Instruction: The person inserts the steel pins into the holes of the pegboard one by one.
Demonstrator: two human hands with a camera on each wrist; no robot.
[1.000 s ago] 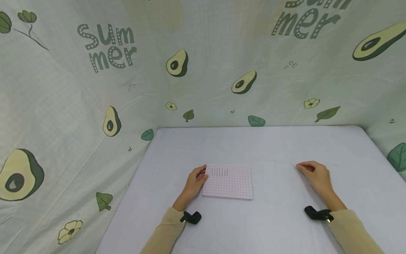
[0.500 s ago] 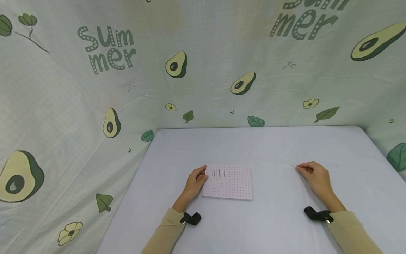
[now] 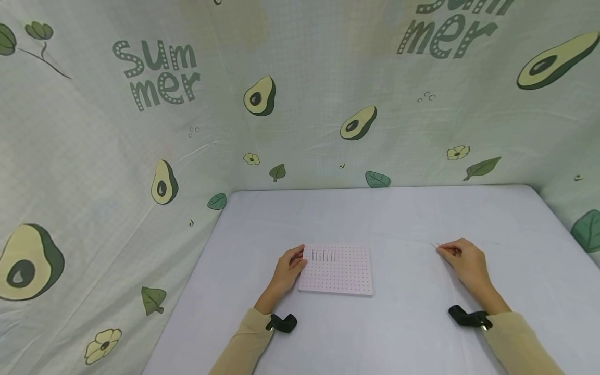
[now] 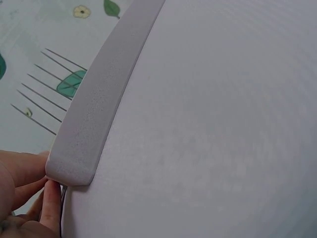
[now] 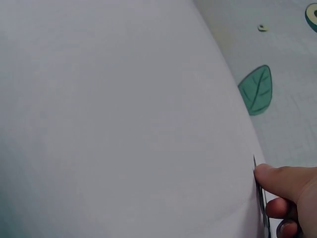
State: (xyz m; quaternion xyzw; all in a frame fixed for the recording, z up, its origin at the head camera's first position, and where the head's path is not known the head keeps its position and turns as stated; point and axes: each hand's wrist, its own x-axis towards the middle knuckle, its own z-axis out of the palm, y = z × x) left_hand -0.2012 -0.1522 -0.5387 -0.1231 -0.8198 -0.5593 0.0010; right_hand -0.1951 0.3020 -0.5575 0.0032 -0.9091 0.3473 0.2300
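Note:
A pale pink board (image 3: 336, 276) dotted with rows of small holes lies on the white table. Several thin dark needles (image 3: 324, 255) stand in a row at its upper left; the left wrist view shows these needles (image 4: 42, 91) rising from the board (image 4: 94, 109). My left hand (image 3: 287, 268) holds the board by its left edge near the far corner. Right of the board and apart from it, my right hand (image 3: 464, 260) pinches a thin pointed needle (image 5: 261, 198) between thumb and fingertips. Its lower part is partly hidden by the fingers.
The white tabletop (image 3: 398, 333) stretches around the board and both hands. Behind it and at the sides hangs a pale cloth (image 3: 304, 62) printed with avocados, leaves and lettering. Black camera mounts (image 3: 283, 323) sit at both wrists.
The thin tip at my right fingertips shows slightly farther out than a second ago. Board, standing needles and left hand keep their places; the head view shifts a little.

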